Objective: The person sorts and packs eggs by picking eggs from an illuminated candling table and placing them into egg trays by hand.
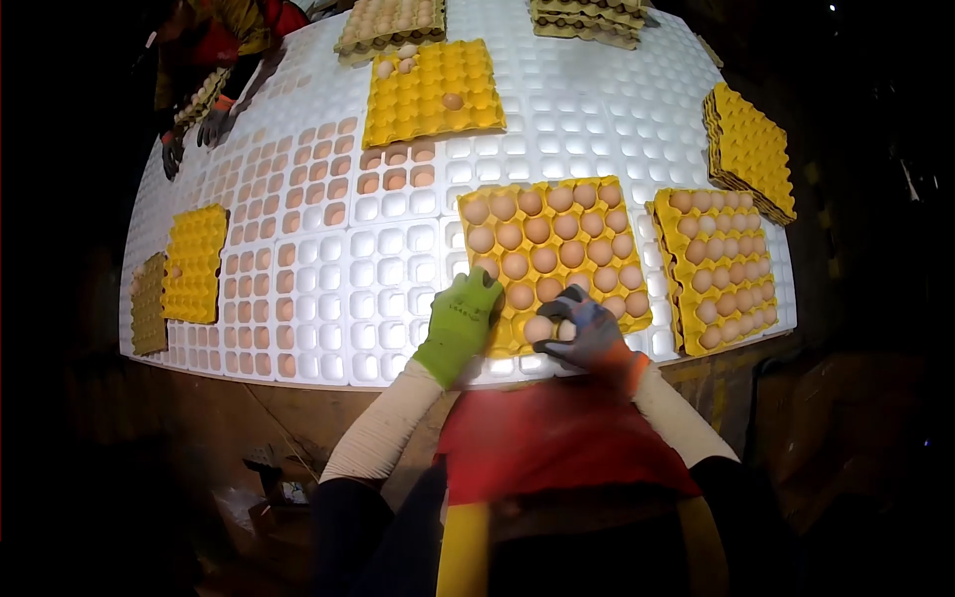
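A yellow egg tray point(509, 343) holding rows of brown eggs lies in front of me on the white gridded surface. My left hand point(463, 316), in a green glove, is at the tray's left edge. Its fingers are closed beside an egg point(486, 266); what they grip is partly hidden. My right hand point(592, 333), in a grey and orange glove, is low over the tray's near rows. Its fingers curl round eggs point(538, 328), two of which show at the fingertips. The cells beneath that hand are covered from view.
Another filled yellow tray point(684, 333) sits to the right, near stacked yellow trays point(748, 144). White gridded moulds point(393, 244) cover the table, several with eggs at left. A yellow tray point(428, 114) with a few eggs lies farther back. Top left, another person's gloved hand point(214, 124) shows.
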Motion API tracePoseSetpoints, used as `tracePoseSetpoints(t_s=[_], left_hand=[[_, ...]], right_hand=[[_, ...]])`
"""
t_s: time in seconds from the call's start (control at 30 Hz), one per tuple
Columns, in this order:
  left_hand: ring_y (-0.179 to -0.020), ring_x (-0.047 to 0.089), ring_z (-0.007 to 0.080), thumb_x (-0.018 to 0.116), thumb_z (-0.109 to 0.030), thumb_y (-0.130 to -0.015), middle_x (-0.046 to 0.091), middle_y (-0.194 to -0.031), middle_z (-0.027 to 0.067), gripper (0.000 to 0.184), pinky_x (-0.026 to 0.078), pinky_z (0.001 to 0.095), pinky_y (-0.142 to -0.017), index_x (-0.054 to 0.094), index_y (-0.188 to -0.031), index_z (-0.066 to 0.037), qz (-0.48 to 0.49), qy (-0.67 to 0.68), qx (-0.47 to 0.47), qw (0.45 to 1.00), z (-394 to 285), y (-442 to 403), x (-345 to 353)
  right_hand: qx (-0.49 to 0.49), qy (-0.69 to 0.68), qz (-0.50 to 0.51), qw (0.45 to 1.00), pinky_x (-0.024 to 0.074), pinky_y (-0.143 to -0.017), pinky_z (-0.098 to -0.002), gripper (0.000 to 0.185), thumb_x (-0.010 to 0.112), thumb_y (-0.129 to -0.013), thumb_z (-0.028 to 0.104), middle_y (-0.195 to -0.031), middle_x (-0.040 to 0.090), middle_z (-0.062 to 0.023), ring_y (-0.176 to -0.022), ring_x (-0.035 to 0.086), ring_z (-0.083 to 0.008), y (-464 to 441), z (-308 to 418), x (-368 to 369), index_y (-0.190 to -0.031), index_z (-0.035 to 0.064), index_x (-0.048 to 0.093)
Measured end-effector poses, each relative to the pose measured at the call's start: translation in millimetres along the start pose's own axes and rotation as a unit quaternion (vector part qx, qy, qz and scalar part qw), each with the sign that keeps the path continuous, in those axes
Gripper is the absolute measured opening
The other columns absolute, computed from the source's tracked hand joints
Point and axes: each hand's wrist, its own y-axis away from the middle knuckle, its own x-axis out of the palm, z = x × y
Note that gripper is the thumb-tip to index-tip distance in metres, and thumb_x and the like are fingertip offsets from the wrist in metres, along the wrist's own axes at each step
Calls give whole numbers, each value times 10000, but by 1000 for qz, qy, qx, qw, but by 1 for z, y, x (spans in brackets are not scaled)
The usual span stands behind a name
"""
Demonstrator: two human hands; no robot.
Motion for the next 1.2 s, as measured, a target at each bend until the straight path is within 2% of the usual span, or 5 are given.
tracePoseSetpoints(t_s=[0.13, 0.2, 0.47, 0.73, 1.2], left_hand=[[-1084, 652, 167, 654, -127, -928, 673, -1230, 76, 382, 541, 300, -767, 611, -1305, -85, 34, 504, -260, 823, 21, 16, -10], [-1063, 663, 172, 633, -63, -933, 660, -1298, 109, 489, 558, 277, -827, 562, -1417, -57, -39, 734, -185, 652, 26, 21, -4], [-1142, 633, 357, 787, -224, -779, 586, -1357, 172, 454, 546, 476, -882, 700, -1219, -158, -57, -286, 66, 954, -18, -30, 75], [-1023, 695, 282, 842, -272, -805, 624, -1187, 96, 404, 570, 393, -843, 726, -1181, -182, -218, 271, -203, 915, 41, 31, -28], [-980, 698, 312, 743, -240, -875, 703, -1191, 88, 357, 573, 370, -839, 737, -1219, -142, -423, 79, -271, 861, 274, 71, -69]], right_hand=[[88, -695, -60, 711, 568, -832, -304, 488, 717, -899, 96, -1228, 647, -42, -1053, 675, -146, 13, -33, -37, -1355, 34, 555], [101, -550, -55, 827, 575, -826, -359, 496, 721, -897, 105, -1222, 653, -71, -1065, 675, -180, -5, -34, -37, -1367, 92, 564], [27, 229, -44, 972, 546, -690, -457, 380, 817, -793, 371, -1166, 612, -86, -994, 669, -317, -50, -14, -8, -1116, 233, 671], [-54, -73, 45, 995, 555, -801, -463, 443, 840, -766, 434, -1173, 665, -78, -951, 697, -337, -80, 27, -75, -1150, 242, 728], [-123, 25, 47, 991, 541, -924, -459, 418, 568, -987, 380, -1282, 656, -135, -1152, 675, -314, -373, 225, 70, -1370, 219, 608]])
